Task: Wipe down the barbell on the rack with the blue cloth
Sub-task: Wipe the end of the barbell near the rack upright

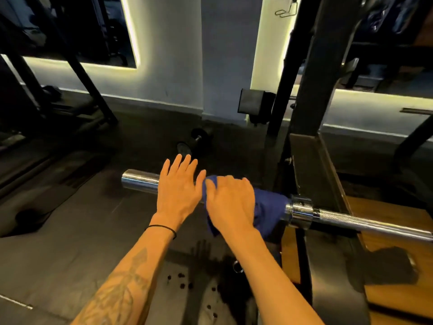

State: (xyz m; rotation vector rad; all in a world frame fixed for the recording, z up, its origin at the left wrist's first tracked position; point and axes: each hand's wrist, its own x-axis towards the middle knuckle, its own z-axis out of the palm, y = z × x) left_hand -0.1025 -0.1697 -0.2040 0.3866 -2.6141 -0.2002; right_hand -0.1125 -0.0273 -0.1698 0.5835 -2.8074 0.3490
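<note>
A chrome barbell lies across the black rack, its smooth sleeve end sticking out to the left. A blue cloth is draped over the sleeve just left of the collar. My right hand grips the cloth around the sleeve, fingers curled over the top. My left hand rests over the bare sleeve right beside it, fingers straight and spread. The sleeve under both hands is hidden.
A dumbbell lies on the dark rubber floor beyond the sleeve. The rack's upright rises at the right, with a wooden platform below it. White walls with lit mirrors stand behind. Another black frame slants at the left.
</note>
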